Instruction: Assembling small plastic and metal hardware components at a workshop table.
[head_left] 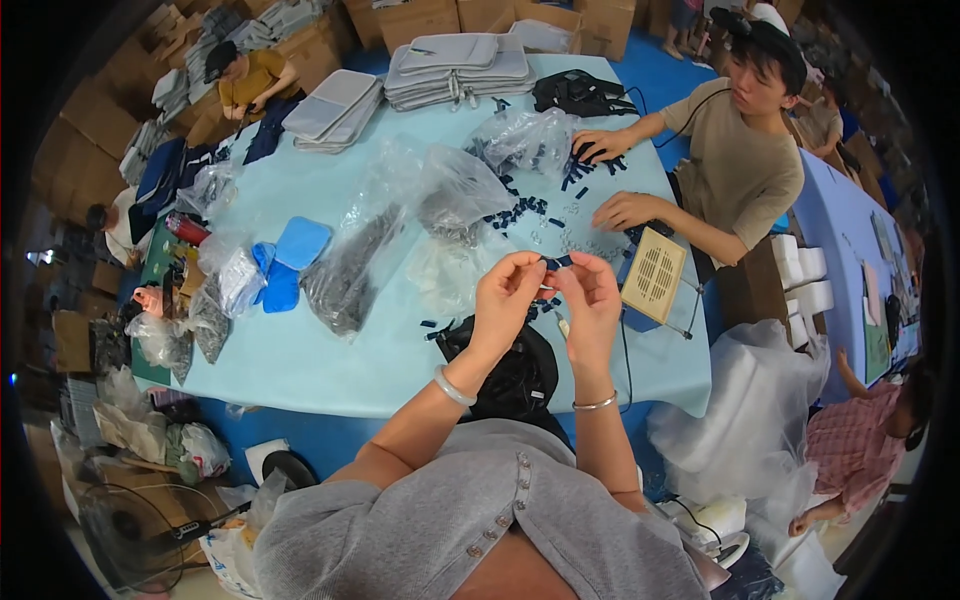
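Note:
Above the near edge of the table, my left hand (508,300) and my right hand (588,305) meet with fingertips pinched. Between them is a small dark blue strip-like piece (557,262), mostly covered by the fingers. A black fabric bag (512,372) lies under my wrists at the table edge. Past my fingertips, similar dark blue pieces (522,213) are heaped with small clear bits (575,240) scattered beside them. A pale stick-like tool (563,325) lies by my right hand, partly hidden.
A co-worker's hands (622,210) work at the right. A beige slotted box (655,272) stands near them. Clear plastic bags (350,275), blue pouches (292,262) and stacked grey cases (455,75) occupy the light-blue table (330,375). Plastic wrap (735,410) bulges beside its right corner.

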